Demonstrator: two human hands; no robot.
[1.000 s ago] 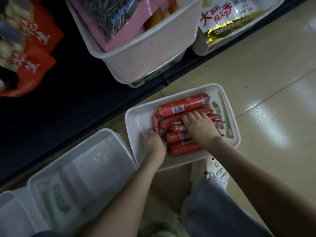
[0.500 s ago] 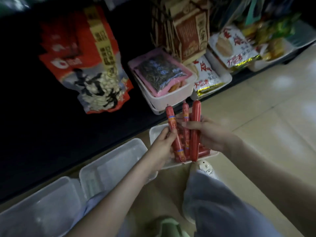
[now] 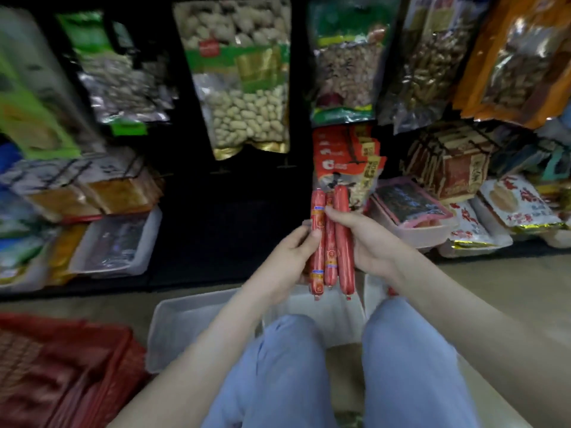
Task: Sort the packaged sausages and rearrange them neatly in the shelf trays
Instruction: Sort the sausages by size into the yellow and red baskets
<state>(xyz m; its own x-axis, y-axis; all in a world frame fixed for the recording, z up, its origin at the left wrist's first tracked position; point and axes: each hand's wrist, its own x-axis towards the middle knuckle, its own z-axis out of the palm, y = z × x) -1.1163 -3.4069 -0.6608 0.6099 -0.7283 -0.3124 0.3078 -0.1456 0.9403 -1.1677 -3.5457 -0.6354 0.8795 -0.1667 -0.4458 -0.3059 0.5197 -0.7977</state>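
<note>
Three red packaged sausages [image 3: 331, 242] stand upright in a bunch in front of the shelf, held between both hands. My left hand [image 3: 290, 257] grips the left sausage from the side. My right hand [image 3: 367, 242] wraps around the right one, its thumb across the front. Below the hands a clear empty tray [image 3: 185, 322] lies on the floor. A white tray [image 3: 374, 291] shows just behind my right wrist, mostly hidden by the arm and knee.
Hanging bags of peanuts [image 3: 244, 88] and other snacks fill the shelf behind. A pink-packed tray [image 3: 411, 217] sits low on the right, a clear tray [image 3: 117, 242] on the shelf at left. A red basket [image 3: 61, 366] stands bottom left. My knees fill the lower middle.
Both hands lifted a bunch of sausages out of the white floor tray and raised them upright. The view has tilted up from the floor to the shelf.
</note>
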